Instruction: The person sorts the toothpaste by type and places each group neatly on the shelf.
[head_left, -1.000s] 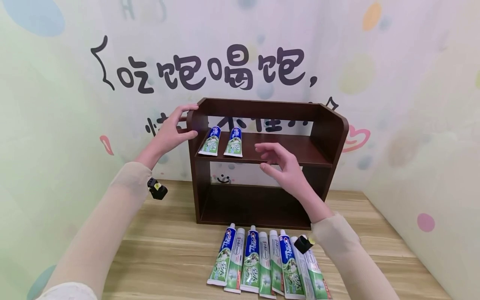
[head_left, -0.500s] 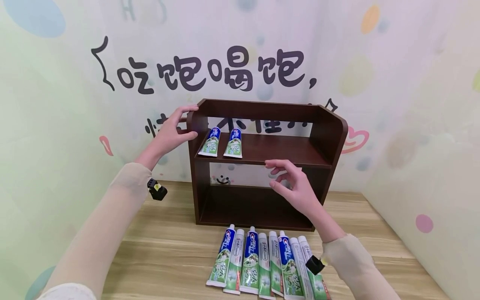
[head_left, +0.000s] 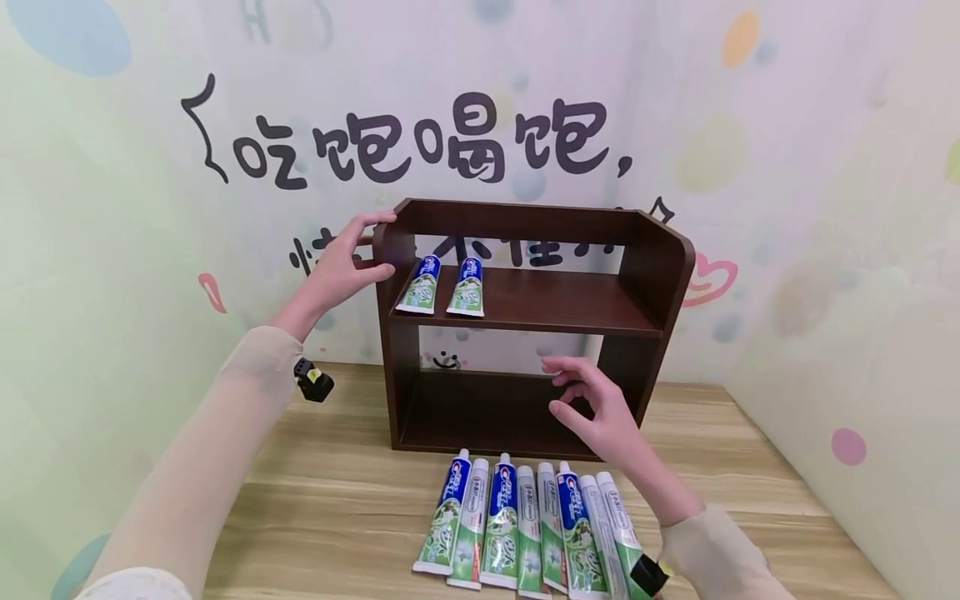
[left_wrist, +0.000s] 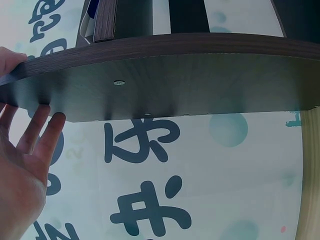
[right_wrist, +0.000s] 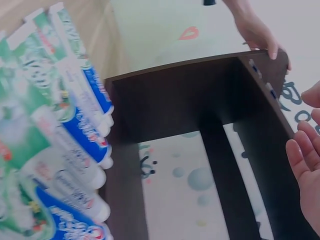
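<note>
Left hand: thumb and fingers parted, gripping the upper corner of a dark brown wooden two-tier shelf at its left side panel.
Right hand: bent into a loose C, thumb and forefinger apart, nothing held; it hangs before the lower compartment.
Shelf: upright on a pale wood-grain table.
Upper board: two blue, white and green plastic toothpaste tubes near the left end, side by side but apart, crimped ends at the front edge.
Table row: eight toothpaste tubes, three blue-and-green, five white-and-green, lying before the shelf, caps toward it.
Wall: whitish backdrop with dark painted characters.
</note>
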